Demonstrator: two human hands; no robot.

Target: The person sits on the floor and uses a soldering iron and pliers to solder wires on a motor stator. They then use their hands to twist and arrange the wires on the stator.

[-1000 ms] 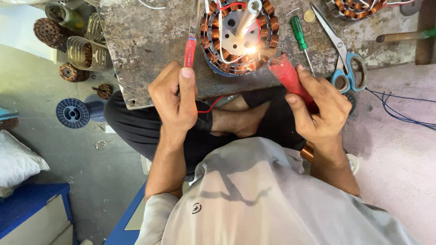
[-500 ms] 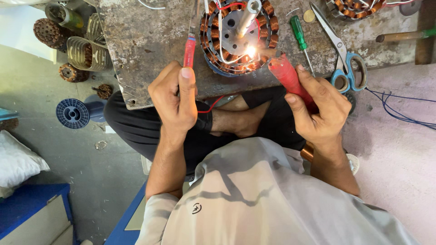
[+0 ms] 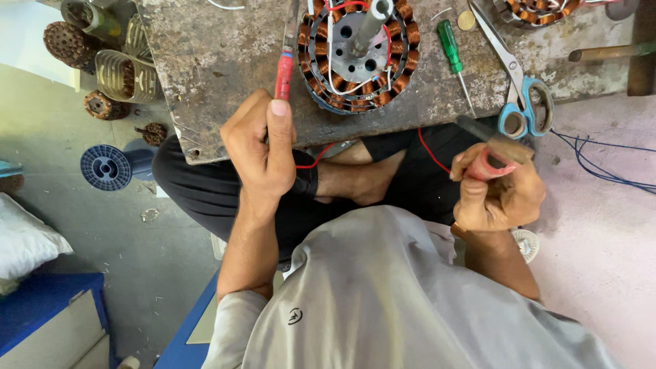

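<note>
A round motor stator (image 3: 355, 58) with copper windings and a steel shaft lies on a worn metal work board (image 3: 212, 61). My left hand (image 3: 260, 147) grips a red-handled tool (image 3: 283, 68) whose tip reaches the stator's left edge. My right hand (image 3: 499, 191) is closed on a red-handled tool (image 3: 488, 160) with a dark head, held over my lap to the right of the stator. A thin red wire (image 3: 430, 150) runs from the stator down toward that hand.
A green screwdriver (image 3: 452, 51) and blue-handled scissors (image 3: 521, 102) lie right of the stator. A second stator (image 3: 536, 10) sits at the top right. Motor parts (image 3: 123, 72) and a blue spool (image 3: 106, 166) lie on the floor at left. Blue wires (image 3: 601, 160) trail right.
My right hand has pulled back from the board's edge, down and to the right, turning the red-handled tool in its grip. The left hand has stayed in place.
</note>
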